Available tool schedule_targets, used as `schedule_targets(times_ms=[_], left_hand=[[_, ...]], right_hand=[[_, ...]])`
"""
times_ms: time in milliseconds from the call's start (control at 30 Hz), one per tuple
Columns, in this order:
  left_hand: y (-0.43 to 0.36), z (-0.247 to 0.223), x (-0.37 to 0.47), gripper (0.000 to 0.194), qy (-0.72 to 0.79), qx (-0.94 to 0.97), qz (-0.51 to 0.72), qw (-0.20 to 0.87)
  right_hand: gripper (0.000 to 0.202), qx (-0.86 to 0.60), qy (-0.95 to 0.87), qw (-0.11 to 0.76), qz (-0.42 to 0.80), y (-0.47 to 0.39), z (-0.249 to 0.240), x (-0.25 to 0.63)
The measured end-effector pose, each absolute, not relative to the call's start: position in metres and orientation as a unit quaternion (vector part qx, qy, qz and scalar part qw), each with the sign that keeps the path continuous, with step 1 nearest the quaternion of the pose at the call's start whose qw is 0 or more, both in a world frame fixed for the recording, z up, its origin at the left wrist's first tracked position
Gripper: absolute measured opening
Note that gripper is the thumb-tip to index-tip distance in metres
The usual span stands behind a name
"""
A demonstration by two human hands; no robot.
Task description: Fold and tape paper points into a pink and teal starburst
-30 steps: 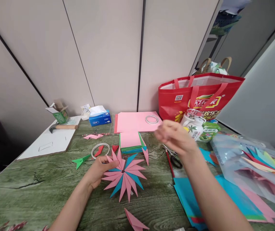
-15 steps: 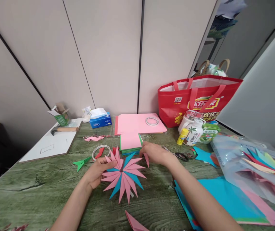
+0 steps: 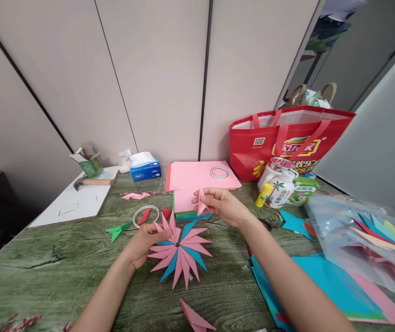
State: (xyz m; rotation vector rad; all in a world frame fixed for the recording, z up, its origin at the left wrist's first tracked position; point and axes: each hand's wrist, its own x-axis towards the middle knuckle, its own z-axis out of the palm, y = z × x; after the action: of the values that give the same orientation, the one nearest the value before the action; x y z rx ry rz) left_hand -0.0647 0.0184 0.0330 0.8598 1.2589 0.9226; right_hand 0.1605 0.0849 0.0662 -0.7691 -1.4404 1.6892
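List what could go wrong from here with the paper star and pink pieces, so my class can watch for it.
1. The left hand holds the paper star by one side, so too tight a grip might crease its points there.
2. The right hand holds a folded pink piece close to the paper stack, and might nudge the sheets askew.
3. A loose pink piece lies below the star in view; a passing arm could flatten it.

pink/blu paper star (image 3: 181, 259), grn woodgrain tbl (image 3: 62, 274)
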Motion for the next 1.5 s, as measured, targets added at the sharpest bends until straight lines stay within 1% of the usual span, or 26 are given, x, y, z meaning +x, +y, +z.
schedule_targets(times_ms=[67,200,300,500,633,800,933,1033,1200,1267,1500], left_hand=[[0.019,0.033,-0.064,0.022,0.543,0.385,0.411,0.622],[0.018,0.034,-0.063,0.022,0.549,0.397,0.404,0.615],[0.017,0.036,-0.062,0.024,0.561,0.404,0.395,0.605],[0.016,0.04,-0.059,0.021,0.558,0.41,0.414,0.591],[0.015,0.042,-0.059,0.02,0.555,0.404,0.417,0.595],[0.015,0.04,-0.06,0.021,0.554,0.405,0.408,0.602],[0.015,0.042,-0.059,0.021,0.556,0.403,0.414,0.598],[0.015,0.044,-0.058,0.021,0.557,0.398,0.415,0.599],[0.015,0.044,-0.058,0.019,0.55,0.403,0.416,0.602],[0.016,0.042,-0.059,0.02,0.549,0.407,0.411,0.604],[0.016,0.041,-0.06,0.019,0.553,0.422,0.42,0.583]], right_hand=[[0.029,-0.295,-0.52,0.372,0.71,0.079,0.068,0.154],[0.019,-0.323,-0.464,0.359,0.743,0.07,0.069,0.142],[0.02,-0.312,-0.433,0.354,0.768,0.064,0.072,0.135],[0.027,-0.288,-0.427,0.31,0.799,0.055,0.073,0.125],[0.033,-0.304,-0.495,0.336,0.742,0.053,0.072,0.124],[0.027,-0.297,-0.562,0.368,0.679,0.048,0.073,0.122],[0.03,-0.318,-0.568,0.384,0.655,0.048,0.07,0.118],[0.028,-0.344,-0.606,0.378,0.61,0.05,0.066,0.116],[0.01,-0.347,-0.689,0.369,0.519,0.051,0.059,0.116],[0.006,-0.358,-0.704,0.374,0.485,0.05,0.057,0.116],[0.011,-0.362,-0.735,0.351,0.454,0.054,0.048,0.116]])
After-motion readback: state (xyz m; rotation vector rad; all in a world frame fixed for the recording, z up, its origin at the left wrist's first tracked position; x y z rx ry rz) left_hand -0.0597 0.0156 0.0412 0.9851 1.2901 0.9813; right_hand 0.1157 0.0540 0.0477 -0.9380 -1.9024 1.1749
